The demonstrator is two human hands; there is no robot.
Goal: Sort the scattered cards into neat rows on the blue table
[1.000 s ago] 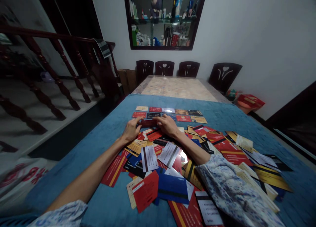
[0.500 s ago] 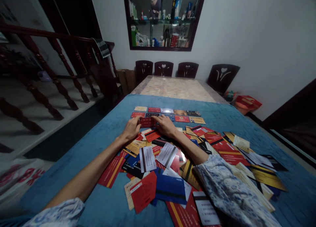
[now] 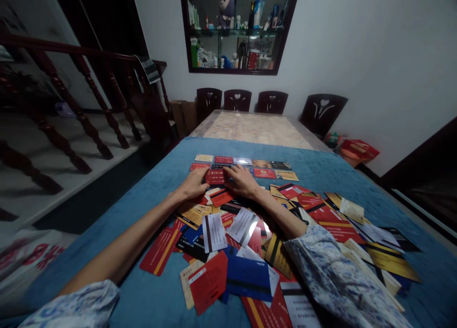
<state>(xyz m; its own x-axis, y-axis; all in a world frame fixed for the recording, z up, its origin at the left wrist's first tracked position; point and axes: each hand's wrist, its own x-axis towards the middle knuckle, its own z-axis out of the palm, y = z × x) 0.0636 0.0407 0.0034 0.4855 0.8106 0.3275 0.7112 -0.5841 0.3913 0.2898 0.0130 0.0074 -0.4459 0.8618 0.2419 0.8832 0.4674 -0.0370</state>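
Observation:
Between my two hands is a red card (image 3: 215,177) with pale print. My left hand (image 3: 194,183) grips its left edge with bent fingers. On the opposite edge are the curled fingers of my right hand (image 3: 242,181). Just beyond, two rows of cards lie side by side, including a red card (image 3: 264,173), a gold-brown card (image 3: 261,164) and a black card (image 3: 281,165). My hands cover part of the nearer row. Loose, overlapping cards spread under my forearms, among them a blue card (image 3: 249,276) and a white card with a dark stripe (image 3: 213,233).
A blue cloth (image 3: 157,175) covers the near part of the table. More scattered cards, such as a gold card (image 3: 392,261), lie to the right. Several dark chairs (image 3: 237,101) stand at the far end. A wooden railing (image 3: 89,87) runs along the left.
The red card between my hands shows more of its printed face. My left hand has shifted slightly along its edge; the right has barely moved. The other cards stay as they were.

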